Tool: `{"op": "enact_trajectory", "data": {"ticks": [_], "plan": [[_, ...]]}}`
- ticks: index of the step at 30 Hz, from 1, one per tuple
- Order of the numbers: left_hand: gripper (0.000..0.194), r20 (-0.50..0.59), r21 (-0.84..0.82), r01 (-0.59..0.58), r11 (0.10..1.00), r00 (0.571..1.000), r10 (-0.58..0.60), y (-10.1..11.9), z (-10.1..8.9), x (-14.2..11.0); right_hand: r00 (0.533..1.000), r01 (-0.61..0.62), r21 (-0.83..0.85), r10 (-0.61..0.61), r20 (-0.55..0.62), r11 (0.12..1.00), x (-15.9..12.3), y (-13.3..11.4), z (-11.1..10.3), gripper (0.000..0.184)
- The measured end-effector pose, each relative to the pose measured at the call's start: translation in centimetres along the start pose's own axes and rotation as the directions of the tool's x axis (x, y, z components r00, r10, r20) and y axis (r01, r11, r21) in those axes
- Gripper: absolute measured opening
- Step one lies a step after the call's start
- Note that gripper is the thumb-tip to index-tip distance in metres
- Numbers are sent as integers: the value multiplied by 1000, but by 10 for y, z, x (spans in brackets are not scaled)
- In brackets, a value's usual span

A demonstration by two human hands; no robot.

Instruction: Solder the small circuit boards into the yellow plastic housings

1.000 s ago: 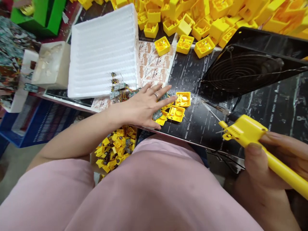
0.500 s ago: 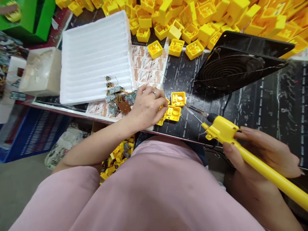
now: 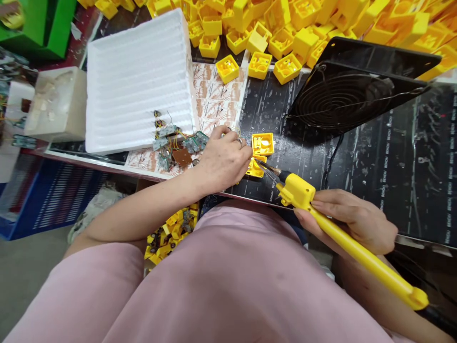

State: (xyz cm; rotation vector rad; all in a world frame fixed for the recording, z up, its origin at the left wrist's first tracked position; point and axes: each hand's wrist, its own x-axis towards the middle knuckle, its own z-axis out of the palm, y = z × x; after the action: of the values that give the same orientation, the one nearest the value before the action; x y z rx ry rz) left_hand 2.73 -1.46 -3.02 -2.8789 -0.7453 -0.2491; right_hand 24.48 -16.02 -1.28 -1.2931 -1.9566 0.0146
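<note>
below the bench's (image 3: 360,176) near edge sits a heap of yellow parts (image 3: 167,240). over that edge the right hand (image 3: 352,219) grips a yellow soldering tool (image 3: 298,190), fingers and thumb closed around it, its tip at the nearer of 2 open yellow housings (image 3: 257,167). the left hand (image 3: 226,159) has its fingers bunched beside them; whether it pinches anything cannot be told. wired circuit boards (image 3: 191,144) lie left of it, by the white foam tray (image 3: 137,81). farther back stands a black fan (image 3: 342,100); more yellow cases (image 3: 259,65) crowd the far edge.

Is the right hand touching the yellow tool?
Touching. The head view shows the right hand gripping the yellow tool, its fingers and thumb against the tool behind the wide front part.
</note>
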Motion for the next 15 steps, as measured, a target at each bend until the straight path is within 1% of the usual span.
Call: {"op": "enact_trajectory", "data": {"ticks": [2, 6, 8, 10, 11, 13, 15], "plan": [[29, 20, 41, -11, 999, 1000, 11, 0, -1, 1, 1000, 14, 6, -14, 4, 1000, 1, 0, 4, 14], [25, 78, 119, -29, 993, 997, 20, 2, -4, 3, 998, 47, 16, -47, -50, 999, -4, 1, 14, 23], [25, 98, 138, -33, 990, 995, 20, 3, -5, 5, 998, 60, -1, -60, -26, 998, -5, 0, 13, 24], [25, 101, 142, -37, 989, 995, 23, 3, -5, 6, 999, 39, 11, -39, 10, 999, -4, -2, 6, 17], [26, 97, 142, -39, 989, 995, 25, 3, -5, 6, 1000, 11, 21, -11, 7, 1000, -3, -2, 1, 13], [27, 84, 141, -41, 989, 996, 29, 2, -5, 7, 998, -62, 33, 61, 30, 998, -3, 0, -10, 13], [28, 88, 140, -39, 989, 996, 27, 1, -5, 7, 989, -125, 24, 123, 80, 992, -7, 4, -18, 13]]}}
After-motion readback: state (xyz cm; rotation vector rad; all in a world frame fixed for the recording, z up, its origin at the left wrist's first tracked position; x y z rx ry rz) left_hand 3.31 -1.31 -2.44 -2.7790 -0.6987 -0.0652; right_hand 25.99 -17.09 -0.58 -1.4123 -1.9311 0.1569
